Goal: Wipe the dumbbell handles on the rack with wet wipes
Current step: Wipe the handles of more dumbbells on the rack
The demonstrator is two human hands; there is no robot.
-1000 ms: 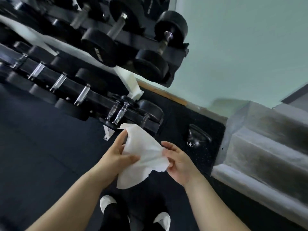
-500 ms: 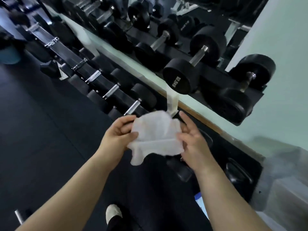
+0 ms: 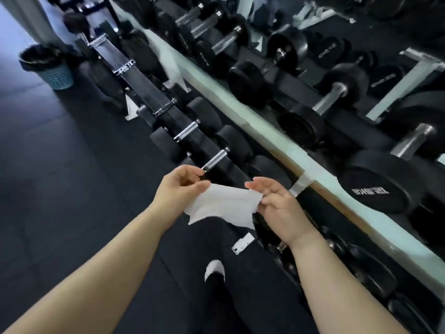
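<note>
A white wet wipe (image 3: pixel 222 205) is stretched between my two hands in the middle of the head view. My left hand (image 3: pixel 179 189) pinches its left corner and my right hand (image 3: pixel 277 201) pinches its right edge. Just beyond my left fingers lies the nearest chrome dumbbell handle (image 3: pixel 215 160) on the lower tier of the black rack (image 3: pixel 142 88). More chrome handles follow up the tier, one dumbbell handle (image 3: pixel 186 131) being the closest of them. The upper tier at right holds bigger black dumbbells, such as a large dumbbell (image 3: pixel 375 182) with its handle (image 3: pixel 411 141).
A blue mesh waste bin (image 3: pixel 56 71) with a black liner stands at far left on the dark rubber floor (image 3: pixel 60 177). A pale green wall strip (image 3: pixel 277 141) runs behind the lower tier. My white shoe (image 3: pixel 215 270) shows below the hands.
The view has swung left along the rack. The wipe, bunched between my hands before, is now pulled out flat and sideways, with my hands farther apart.
</note>
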